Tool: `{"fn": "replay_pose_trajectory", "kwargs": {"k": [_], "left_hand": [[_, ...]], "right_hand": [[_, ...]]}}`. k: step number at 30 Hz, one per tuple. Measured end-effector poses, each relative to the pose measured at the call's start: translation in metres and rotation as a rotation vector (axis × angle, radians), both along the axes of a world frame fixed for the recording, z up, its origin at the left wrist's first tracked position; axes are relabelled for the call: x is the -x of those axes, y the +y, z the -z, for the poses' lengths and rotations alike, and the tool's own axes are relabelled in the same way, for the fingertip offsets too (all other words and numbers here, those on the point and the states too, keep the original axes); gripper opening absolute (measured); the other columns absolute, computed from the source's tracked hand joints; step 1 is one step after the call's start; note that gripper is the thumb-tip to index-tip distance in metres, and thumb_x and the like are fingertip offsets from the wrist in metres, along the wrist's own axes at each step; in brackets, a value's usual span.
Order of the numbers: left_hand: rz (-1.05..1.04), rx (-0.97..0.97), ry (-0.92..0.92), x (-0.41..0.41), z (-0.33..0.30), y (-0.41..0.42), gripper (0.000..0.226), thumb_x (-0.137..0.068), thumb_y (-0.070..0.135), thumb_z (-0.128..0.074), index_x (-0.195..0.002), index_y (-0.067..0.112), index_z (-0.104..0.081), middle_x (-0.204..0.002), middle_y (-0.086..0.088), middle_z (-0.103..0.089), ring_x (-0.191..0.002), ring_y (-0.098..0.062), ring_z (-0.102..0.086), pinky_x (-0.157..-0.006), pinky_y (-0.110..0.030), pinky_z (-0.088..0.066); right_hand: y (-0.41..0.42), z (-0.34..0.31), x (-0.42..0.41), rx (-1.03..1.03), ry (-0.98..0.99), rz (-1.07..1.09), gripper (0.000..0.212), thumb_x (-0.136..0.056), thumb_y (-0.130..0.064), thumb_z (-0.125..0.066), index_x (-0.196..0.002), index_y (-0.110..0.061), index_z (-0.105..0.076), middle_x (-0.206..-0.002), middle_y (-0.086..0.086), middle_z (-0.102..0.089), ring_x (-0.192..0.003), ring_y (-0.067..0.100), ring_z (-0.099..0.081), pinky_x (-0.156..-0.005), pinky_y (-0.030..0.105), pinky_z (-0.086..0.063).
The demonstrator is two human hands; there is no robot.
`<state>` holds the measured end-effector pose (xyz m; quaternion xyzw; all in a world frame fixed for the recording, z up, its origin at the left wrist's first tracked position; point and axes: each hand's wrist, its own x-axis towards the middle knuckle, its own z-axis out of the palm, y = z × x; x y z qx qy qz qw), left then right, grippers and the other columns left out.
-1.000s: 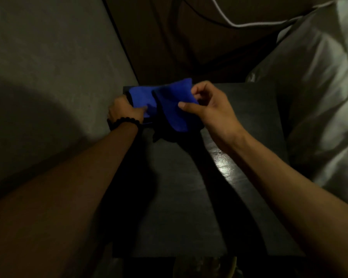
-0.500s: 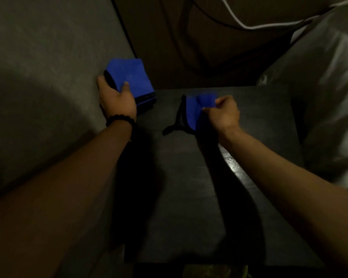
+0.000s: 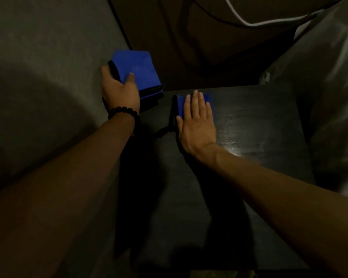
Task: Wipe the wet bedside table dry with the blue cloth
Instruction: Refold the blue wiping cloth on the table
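A person's right hand [image 3: 197, 125], fingers [image 3: 198, 101] spread flat, is pressing the blue cloth [image 3: 181, 106] onto the bench [image 3: 249, 121] at 12 o'clock, while the left hand [image 3: 120, 88] is gripping a folded blue stack [image 3: 137, 71] at 10 o'clock; firm, overlapping strokes should dry it best.

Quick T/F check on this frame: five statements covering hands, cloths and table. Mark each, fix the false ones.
1. The right hand lies flat, palm down, on a blue cloth on the bedside table. True.
2. The left hand is empty. False: it holds a folded stack of blue cloths past the table's left edge.
3. A black beaded bracelet sits on the left wrist. True.
4. The cloth under the right hand is in the table's near right corner. False: it is near the far left part of the top.
5. A white cable runs across the far background. True.
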<state>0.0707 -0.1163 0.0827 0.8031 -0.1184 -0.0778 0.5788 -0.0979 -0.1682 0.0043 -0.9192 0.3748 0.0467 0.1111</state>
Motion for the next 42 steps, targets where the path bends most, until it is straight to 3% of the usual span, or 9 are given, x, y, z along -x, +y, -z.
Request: {"fn": "replay_pose_trajectory", "kwargs": {"k": [12, 17, 21, 25, 28, 31, 36, 38, 42], "left_hand": [[-0.025, -0.067, 0.017, 0.003, 0.014, -0.001, 0.046, -0.084, 0.023, -0.067, -0.126, 0.013, -0.050, -0.116, 0.003, -0.057, -0.103, -0.012, -0.057, -0.089, -0.037, -0.052], [0.081, -0.033, 0.120, 0.003, 0.012, -0.005, 0.037, -0.083, 0.015, -0.069, -0.117, 0.016, -0.054, -0.098, 0.013, -0.058, -0.086, -0.003, -0.060, -0.068, -0.017, -0.051], [0.158, -0.002, 0.147, 0.008, 0.007, -0.006, 0.032, -0.084, 0.012, -0.069, -0.110, 0.021, -0.053, -0.097, 0.014, -0.060, -0.087, -0.002, -0.061, -0.070, -0.017, -0.052], [0.144, 0.019, 0.310, 0.021, 0.007, -0.011, 0.035, -0.081, 0.012, -0.071, -0.111, 0.022, -0.056, -0.104, 0.005, -0.064, -0.096, -0.017, -0.064, -0.083, -0.037, -0.055], [0.211, 0.072, 0.497, 0.048, 0.014, -0.020, 0.035, -0.078, 0.007, -0.074, -0.106, 0.022, -0.059, -0.107, 0.000, -0.066, -0.099, -0.023, -0.065, -0.087, -0.043, -0.054], [0.291, 0.008, 0.551, 0.078, 0.021, -0.030, 0.046, -0.073, 0.011, -0.079, -0.112, 0.019, -0.056, -0.113, -0.002, -0.064, -0.105, -0.023, -0.062, -0.090, -0.041, -0.053], [0.030, -0.138, 0.047, 0.094, 0.016, -0.024, 0.040, -0.078, 0.035, -0.075, -0.100, 0.023, -0.045, -0.081, 0.006, -0.061, -0.070, 0.001, -0.060, -0.058, -0.016, -0.049], [-0.033, -0.219, -0.148, 0.080, 0.016, -0.011, 0.028, -0.085, 0.032, -0.067, -0.103, 0.020, -0.049, -0.095, 0.001, -0.060, -0.081, -0.005, -0.058, -0.066, -0.021, -0.046], [0.247, -0.762, -0.449, 0.047, 0.037, 0.010, 0.047, -0.096, 0.037, -0.046, -0.139, 0.018, -0.040, -0.143, -0.016, -0.037, -0.126, -0.031, -0.040, -0.100, -0.043, -0.038]], "right_hand": [[0.037, -0.004, -0.083, -0.028, -0.005, -0.160, 0.062, -0.107, -0.043, -0.031, -0.160, -0.011, -0.023, -0.168, 0.017, -0.016, -0.157, 0.035, 0.000, -0.122, 0.046, 0.013], [0.041, -0.014, -0.093, -0.323, -0.253, -0.182, 0.052, -0.097, -0.028, -0.064, -0.143, -0.007, -0.052, -0.143, 0.019, -0.056, -0.138, 0.038, -0.043, -0.119, 0.043, -0.019], [0.034, -0.018, -0.069, -0.419, -0.477, -0.092, 0.029, -0.092, 0.001, -0.054, -0.119, 0.002, -0.065, -0.123, 0.021, -0.062, -0.114, 0.039, -0.055, -0.081, 0.037, -0.045], [0.023, -0.016, 0.002, -0.324, -0.802, 0.284, 0.027, -0.075, 0.005, -0.050, -0.080, -0.009, -0.072, -0.092, 0.013, -0.069, -0.095, 0.032, -0.061, -0.088, 0.044, -0.050], [-0.006, -0.031, 0.025, -0.767, -1.028, 0.855, 0.019, -0.095, -0.029, -0.048, -0.104, -0.024, -0.064, -0.105, 0.008, -0.069, -0.103, 0.026, -0.065, -0.098, 0.052, -0.051], [-0.045, -0.044, 0.015, -1.102, -1.063, 0.879, 0.044, -0.098, -0.041, -0.061, -0.135, -0.018, -0.053, -0.122, 0.009, -0.067, -0.112, 0.025, -0.067, -0.098, 0.047, -0.056], [-0.067, -0.040, 0.009, -0.757, -0.744, 0.671, 0.056, -0.087, -0.012, -0.079, -0.136, -0.009, -0.051, -0.112, 0.000, -0.064, -0.112, 0.021, -0.066, -0.087, 0.021, -0.055], [-0.062, -0.032, 0.016, -0.541, -0.624, 0.521, 0.060, -0.082, -0.017, -0.085, -0.132, -0.009, -0.053, -0.125, 0.009, -0.063, -0.118, 0.024, -0.061, -0.088, 0.014, -0.047], [-0.055, -0.023, 0.019, -0.051, -0.552, 0.310, 0.066, -0.086, -0.030, -0.079, -0.141, -0.015, -0.047, -0.142, 0.014, -0.047, -0.131, 0.031, -0.044, -0.110, 0.038, -0.038]]}}
